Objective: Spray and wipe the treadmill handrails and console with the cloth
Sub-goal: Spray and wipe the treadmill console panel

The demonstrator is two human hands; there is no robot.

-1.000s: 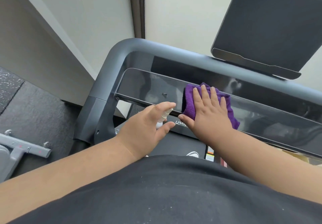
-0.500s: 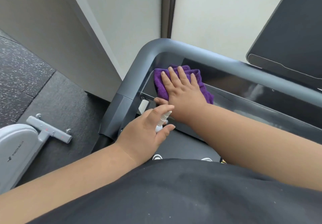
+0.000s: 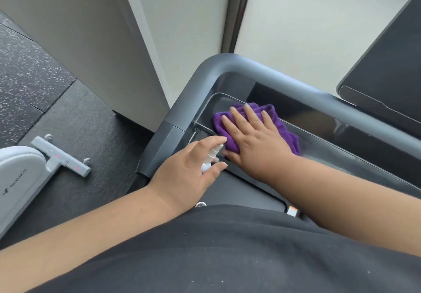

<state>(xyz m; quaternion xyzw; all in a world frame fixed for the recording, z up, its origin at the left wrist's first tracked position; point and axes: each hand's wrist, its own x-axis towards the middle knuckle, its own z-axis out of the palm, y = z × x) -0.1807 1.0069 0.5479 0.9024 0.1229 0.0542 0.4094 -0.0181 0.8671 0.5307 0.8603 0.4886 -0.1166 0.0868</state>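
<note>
My right hand [image 3: 255, 140] lies flat, fingers spread, on a purple cloth [image 3: 284, 133] pressed against the glossy black console panel [image 3: 341, 146] near its left end. The grey handrail [image 3: 227, 69] curves around the console's upper left corner and runs down to the left. My left hand [image 3: 189, 169] holds a small white spray bottle [image 3: 211, 156], its nozzle pointing up toward the cloth, just below the console's lower edge. Most of the bottle is hidden in my palm.
A dark tablet-like screen [image 3: 387, 69] stands at the upper right behind the handrail. A white wall and a dark window frame [image 3: 237, 14] lie beyond. On the black rubber floor to the left sits a grey exercise machine base [image 3: 27, 174]. The treadmill deck [image 3: 246, 192] is below my hands.
My right hand has slid the cloth leftward along the console to its left end over the second. The view has swung left. My left hand keeps its hold on the bottle.
</note>
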